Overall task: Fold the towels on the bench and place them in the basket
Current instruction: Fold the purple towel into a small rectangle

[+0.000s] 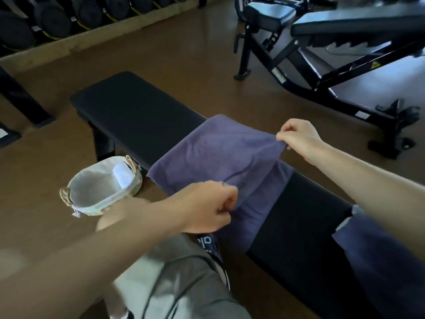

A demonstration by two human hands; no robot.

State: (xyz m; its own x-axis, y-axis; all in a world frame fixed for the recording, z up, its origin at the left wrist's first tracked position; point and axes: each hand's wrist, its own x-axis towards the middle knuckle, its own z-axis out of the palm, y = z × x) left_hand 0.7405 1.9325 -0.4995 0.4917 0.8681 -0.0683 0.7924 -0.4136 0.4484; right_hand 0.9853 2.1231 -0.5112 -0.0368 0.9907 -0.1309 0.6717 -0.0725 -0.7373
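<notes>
A purple towel (213,153) lies across the middle of the black flat bench (138,111), partly lifted. My left hand (207,206) pinches the towel's near corner. My right hand (299,137) pinches its far right corner and holds it above the bench. Part of the towel hangs over the bench's near side. A second purple towel (379,261) lies on the bench at the lower right, partly behind my right forearm. The round lined basket (76,189) stands on the floor left of the bench with a white folded thing inside.
An adjustable black weight bench (322,54) stands at the back right. A rack of dark dumbbells (57,19) runs along the far left wall. My knee in grey shorts (172,272) is at the bottom, against the bench's near side. Brown floor surrounds the bench.
</notes>
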